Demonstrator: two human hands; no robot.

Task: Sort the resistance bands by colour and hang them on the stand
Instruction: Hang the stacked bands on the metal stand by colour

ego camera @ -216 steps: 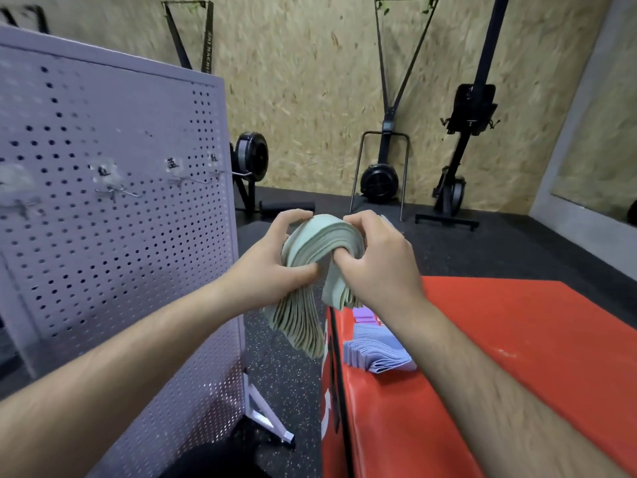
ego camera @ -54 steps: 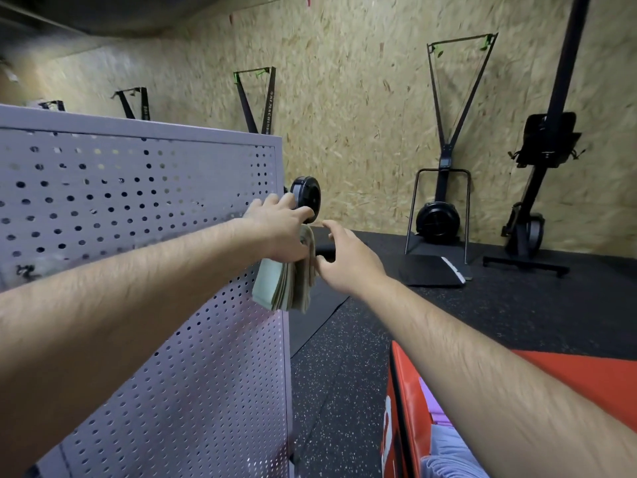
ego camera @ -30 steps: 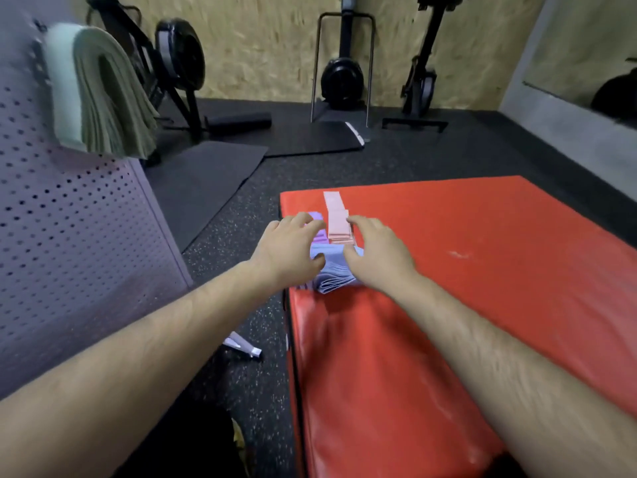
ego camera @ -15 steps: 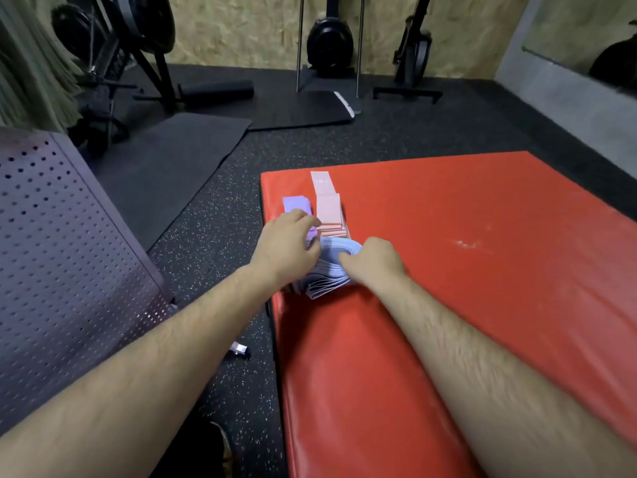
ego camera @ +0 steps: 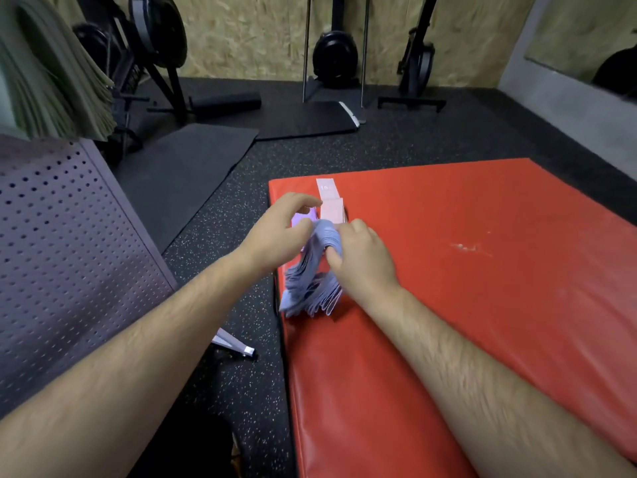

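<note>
A thick bundle of blue-lavender bands (ego camera: 312, 288) is raised off the red mat (ego camera: 465, 270), folded over at its top. My right hand (ego camera: 362, 257) grips that fold, thumb hooked under it. My left hand (ego camera: 279, 229) touches the fold from the left, fingers loosely curved. Behind them on the mat lie a purple pile (ego camera: 306, 215), mostly hidden, and a pink pile (ego camera: 331, 208). The green bands (ego camera: 51, 84) hang on the grey pegboard stand (ego camera: 69, 243) at the upper left.
The stand's foot (ego camera: 234, 345) sticks out onto the speckled black floor beside the mat's left edge. Black floor mats (ego camera: 186, 167) and exercise machines (ego camera: 334, 53) stand along the chipboard wall at the back.
The blue-lavender bundle has come up off the mat in my right hand, its ends hanging down. My left hand has shifted from the bundle's side up to its fold.
</note>
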